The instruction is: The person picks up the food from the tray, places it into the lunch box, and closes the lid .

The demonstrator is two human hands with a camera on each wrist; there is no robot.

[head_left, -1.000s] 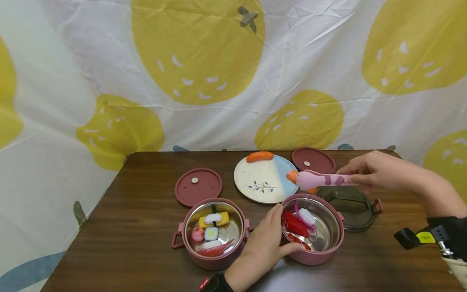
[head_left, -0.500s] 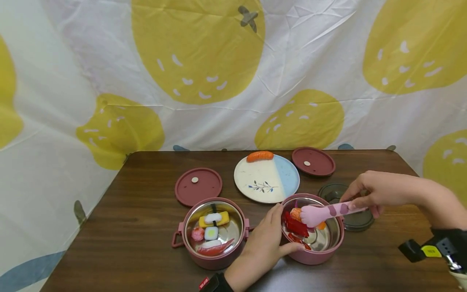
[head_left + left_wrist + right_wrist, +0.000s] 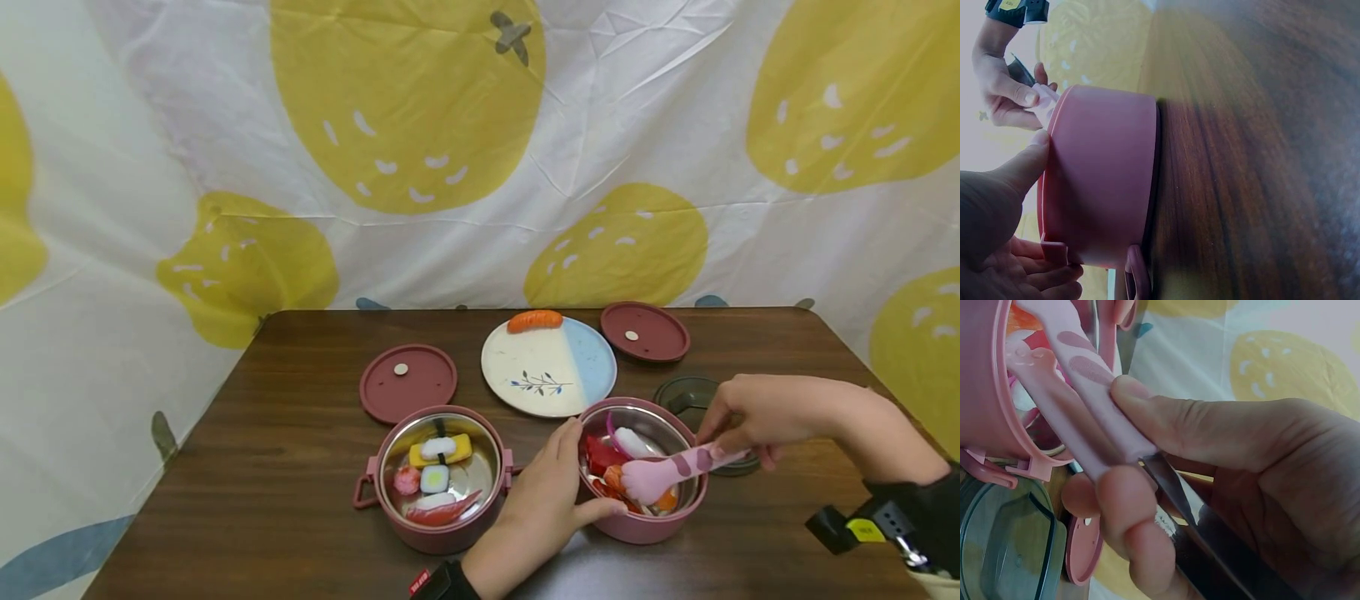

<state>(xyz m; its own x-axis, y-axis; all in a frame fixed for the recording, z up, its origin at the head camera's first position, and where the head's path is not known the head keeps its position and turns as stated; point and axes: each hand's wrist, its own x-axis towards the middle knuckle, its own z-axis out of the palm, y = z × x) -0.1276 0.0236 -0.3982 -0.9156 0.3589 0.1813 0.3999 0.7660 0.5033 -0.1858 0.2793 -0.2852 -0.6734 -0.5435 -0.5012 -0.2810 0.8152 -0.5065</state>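
While the round pink pot with a shiny metal lining (image 3: 651,531) is hugged along its left side by the left hand (image 3: 536,492), thumb against the near rim and fingers against the outer wall, the pale pink tongs with paw-shaped tips (image 3: 678,468) are pinched by the right hand (image 3: 750,421) at right of the frame. In the right wrist view, their smooth pink arms are joined to flat, dark, glossy metal. The tips are sunk inside the pot, and an orange toy food piece (image 3: 613,478) is seen on both sides of them, ahead of and below the pinching fingers; whether it is clamped cannot be told. Beyond it, a glossy red piece (image 3: 602,454) and a white oval piece with a purple edge (image 3: 633,443) are laid. At lower centre, toy sushi (image 3: 435,480) is held in a second pink metal-lined pot (image 3: 427,542). Higher up, a round cream and pale-blue plate (image 3: 525,354), topped by an orange ridged sausage-shaped piece (image 3: 535,322), is flanked by two burgundy disc lids (image 3: 408,396).
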